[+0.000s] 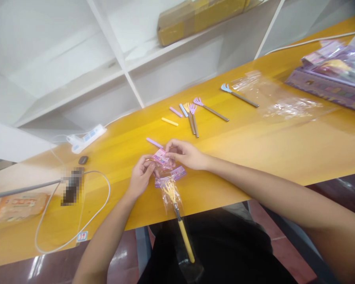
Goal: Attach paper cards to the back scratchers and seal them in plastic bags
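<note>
My left hand (139,176) and my right hand (187,153) meet near the table's front edge, fingers pinched on a small pink printed card (160,156). Clear film shows around the card, and my fingertips partly hide it. Just below lies a purple printed card (178,172). A yellow back scratcher (185,238) in a clear plastic bag points towards me, its claw on the table and its handle over the edge. Beyond my hands lie a purple stick (154,142), a yellow stick (169,121) and several back scratchers with bare metal rods, among them a purple one (214,112).
At the far right, a purple box (322,88) holds bagged goods, with clear bags (292,108) beside it. A power strip (88,139), a looping white cable (109,185) and an orange package (20,207) are on the left. White shelving with a cardboard box (201,19) stands behind.
</note>
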{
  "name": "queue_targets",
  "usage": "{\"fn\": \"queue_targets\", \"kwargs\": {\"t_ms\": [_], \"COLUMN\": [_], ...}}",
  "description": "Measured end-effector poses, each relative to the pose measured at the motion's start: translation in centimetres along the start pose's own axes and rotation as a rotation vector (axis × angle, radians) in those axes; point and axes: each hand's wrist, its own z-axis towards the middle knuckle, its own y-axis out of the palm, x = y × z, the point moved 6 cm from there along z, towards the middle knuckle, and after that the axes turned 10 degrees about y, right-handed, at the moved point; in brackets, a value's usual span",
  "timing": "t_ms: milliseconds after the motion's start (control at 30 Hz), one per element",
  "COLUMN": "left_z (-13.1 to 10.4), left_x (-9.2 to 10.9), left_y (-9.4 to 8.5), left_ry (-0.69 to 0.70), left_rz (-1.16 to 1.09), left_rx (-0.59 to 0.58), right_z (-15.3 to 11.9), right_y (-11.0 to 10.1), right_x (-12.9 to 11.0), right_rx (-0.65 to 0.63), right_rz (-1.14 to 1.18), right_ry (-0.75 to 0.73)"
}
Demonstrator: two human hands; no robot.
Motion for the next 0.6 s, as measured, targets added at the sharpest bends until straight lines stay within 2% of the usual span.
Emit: {"fn": "queue_targets", "kwargs": {"t_ms": [200,600], "left_z": [-0.1,-0.1], "left_x": [0.0,0.2], "left_y": [0.0,0.0], "left_ry": [-0.017,0.017], "left_rz": [-0.007,-0.023], "left_rx": [0.001,0.014], "right_z": [-0.2,-0.7], "right_y": [0.0,-0.2], "right_x": [-0.2,-1.9], "right_rx": [0.012,0.077], "right_rz": [-0.072,-0.386], "right_ry": [-0.006,-0.213]}}
